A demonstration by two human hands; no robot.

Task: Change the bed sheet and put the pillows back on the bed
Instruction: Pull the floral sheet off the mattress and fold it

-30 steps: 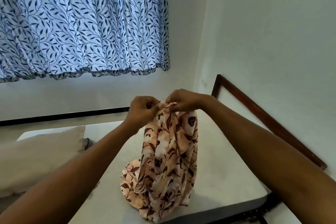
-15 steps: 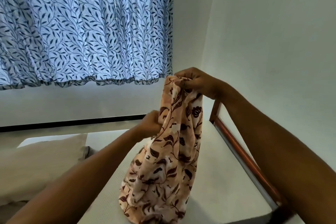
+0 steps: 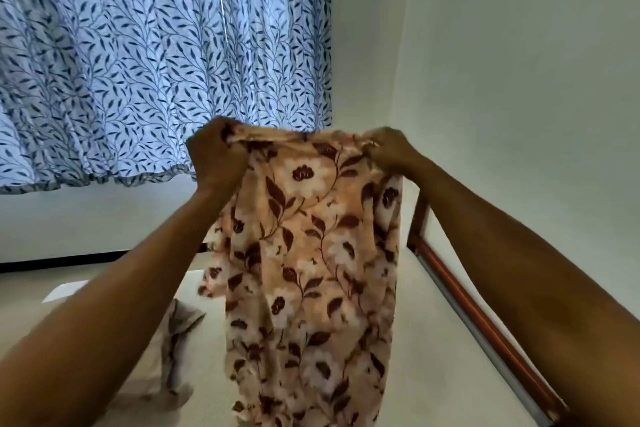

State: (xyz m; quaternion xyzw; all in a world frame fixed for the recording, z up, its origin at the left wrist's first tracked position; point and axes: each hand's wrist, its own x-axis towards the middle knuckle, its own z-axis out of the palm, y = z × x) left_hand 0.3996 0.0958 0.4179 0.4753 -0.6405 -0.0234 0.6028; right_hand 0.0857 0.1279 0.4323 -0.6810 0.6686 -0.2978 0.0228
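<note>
A peach floral bed sheet (image 3: 311, 270) with dark brown flowers and leaves hangs in front of me over the bare cream mattress (image 3: 433, 340). My left hand (image 3: 216, 152) grips its top edge on the left, and my right hand (image 3: 389, 149) grips the same edge on the right. The top edge is stretched between both hands at about chest height. The sheet's lower end runs out of the frame at the bottom. A pale pillow (image 3: 173, 357) lies on the mattress at lower left, partly hidden by my left arm.
A blue leaf-patterned curtain (image 3: 156, 55) covers the window behind the bed. A red-brown wooden bed frame rail (image 3: 478, 315) runs along the white wall (image 3: 519, 80) on the right. A dark skirting strip lines the far wall at left.
Both hands have risen and moved apart, spreading the sheet's top edge wide. My left hand has come up from the sheet's side to the top edge. The sheet hangs flatter.
</note>
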